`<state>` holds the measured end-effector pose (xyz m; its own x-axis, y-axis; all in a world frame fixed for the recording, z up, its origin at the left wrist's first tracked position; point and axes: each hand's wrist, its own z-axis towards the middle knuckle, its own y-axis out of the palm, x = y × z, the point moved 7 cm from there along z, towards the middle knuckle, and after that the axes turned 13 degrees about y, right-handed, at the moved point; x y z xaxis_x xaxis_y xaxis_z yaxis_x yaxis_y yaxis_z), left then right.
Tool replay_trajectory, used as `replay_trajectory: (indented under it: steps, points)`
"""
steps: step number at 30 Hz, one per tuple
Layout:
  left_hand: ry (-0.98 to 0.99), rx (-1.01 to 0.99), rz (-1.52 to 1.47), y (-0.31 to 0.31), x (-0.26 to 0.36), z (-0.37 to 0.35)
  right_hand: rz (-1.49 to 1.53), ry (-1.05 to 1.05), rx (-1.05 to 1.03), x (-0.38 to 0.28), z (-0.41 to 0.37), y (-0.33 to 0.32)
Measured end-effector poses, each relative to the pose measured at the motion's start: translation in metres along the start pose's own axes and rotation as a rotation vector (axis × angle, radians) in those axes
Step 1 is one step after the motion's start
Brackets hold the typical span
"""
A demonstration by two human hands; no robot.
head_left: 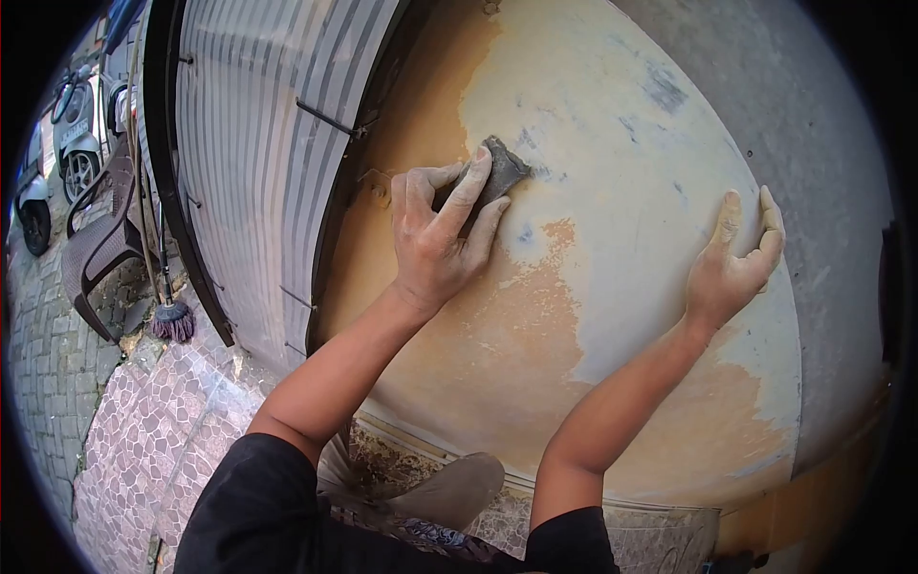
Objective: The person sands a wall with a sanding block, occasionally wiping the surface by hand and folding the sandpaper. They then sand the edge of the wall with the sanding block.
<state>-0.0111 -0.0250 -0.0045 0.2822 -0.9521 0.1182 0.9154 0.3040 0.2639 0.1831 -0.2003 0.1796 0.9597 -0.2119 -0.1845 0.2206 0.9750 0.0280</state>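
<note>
My left hand (438, 225) is closed on a dark grey, folded piece of sandpaper (505, 168), pinched between dusty fingers. The sandpaper lies against a large panel (622, 277) with a curved edge, its surface patched in pale cream filler and tan-orange. Bluish-grey smudges show through the pale area around the sandpaper. At the panel's right edge rests my right hand (729, 268), thumb and fingers apart, with pale dust on them. It holds no tool. The undersides of its fingers are hidden.
A striped translucent sheet in a black frame (273, 124) stands close on the left, with thin rods (325, 117) sticking out. Beyond it are a brown plastic chair (100, 230), a purple-bristled brush (173, 320) and parked motorbikes (76, 143). Patterned paving (143, 421) lies below.
</note>
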Motion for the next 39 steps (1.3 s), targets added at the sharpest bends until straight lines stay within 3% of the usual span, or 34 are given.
replay_trajectory:
  steps: [4, 7, 11, 14, 18, 21, 25, 27, 32, 34, 38, 39]
  points:
    - [0.008, -0.211, -0.053, -0.019, 0.012, -0.089, -0.013, 0.007, -0.005, 0.0, 0.0, 0.001]
    - [0.071, -0.29, -0.055, -0.034, 0.017, -0.095, -0.032, -0.005, -0.004, -0.002, 0.0, 0.0]
    - [-0.077, -0.045, -0.065, -0.011, -0.005, -0.001, 0.032, -0.008, 0.001, -0.001, 0.0, 0.0]
    - [-0.067, 0.076, -0.005, 0.002, -0.001, 0.016, 0.019, -0.013, 0.0, -0.001, 0.0, -0.001]
    - [-0.004, -0.132, -0.043, -0.009, 0.013, -0.07, -0.006, -0.047, 0.028, -0.003, 0.001, 0.0]
    - [-0.036, -0.17, -0.086, -0.02, 0.012, -0.097, -0.009, -0.053, 0.044, -0.003, 0.0, 0.0]
    - [-0.124, -0.093, -0.128, 0.0, 0.009, -0.012, 0.001, -0.041, 0.035, -0.002, 0.0, -0.001]
    - [-0.113, 0.043, -0.074, 0.006, 0.005, 0.016, -0.026, -0.035, 0.028, -0.004, 0.0, -0.002]
    - [-0.026, -0.121, -0.142, 0.0, 0.042, -0.076, -0.014, -0.038, 0.017, -0.002, -0.001, -0.002]
    - [0.028, -0.235, -0.204, -0.003, 0.042, -0.082, 0.003, -0.056, 0.035, -0.003, 0.0, -0.001]
    - [-0.029, -0.044, -0.099, 0.001, 0.012, -0.014, 0.037, -0.044, -0.004, 0.004, -0.001, -0.001]
    - [-0.061, -0.006, -0.088, 0.006, 0.01, -0.003, -0.107, -0.091, 0.017, -0.001, -0.004, 0.002]
